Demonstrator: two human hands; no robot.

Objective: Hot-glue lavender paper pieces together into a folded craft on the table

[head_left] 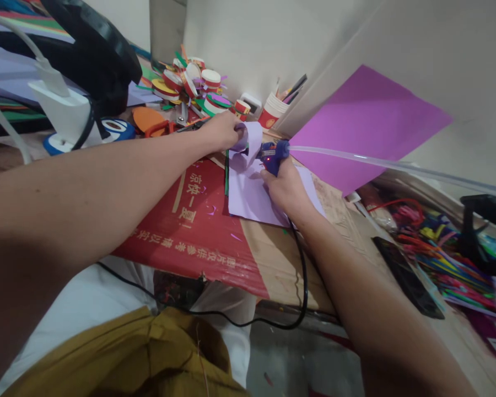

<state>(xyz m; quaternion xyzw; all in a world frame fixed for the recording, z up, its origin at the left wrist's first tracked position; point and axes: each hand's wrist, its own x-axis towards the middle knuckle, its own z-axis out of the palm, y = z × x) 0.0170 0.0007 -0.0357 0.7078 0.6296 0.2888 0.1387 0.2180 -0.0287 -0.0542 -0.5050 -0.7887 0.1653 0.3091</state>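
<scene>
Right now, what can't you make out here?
All in the head view:
Glue gun: tip unclear, overlapped by the curled paper strip.
Its handle: mostly covered by the right hand.
Clear stick: far end cut off by the right edge.
Cup: emblem too small.

Cardboard-covered table (268, 251) (part printed red) bearing lilac paper (246, 198), purple scraps (212, 210), 1 black phone (408, 278).

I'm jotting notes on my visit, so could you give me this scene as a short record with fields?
Left grip: curled lilac paper strip
Right grip: blue glue gun
Gun's rear: long clear stick
Nozzle: close to strip, contact unclear
Beneath: lilac sheet on red-and-brown cardboard
By the wall: large purple sheet
Far right: black phone
</scene>
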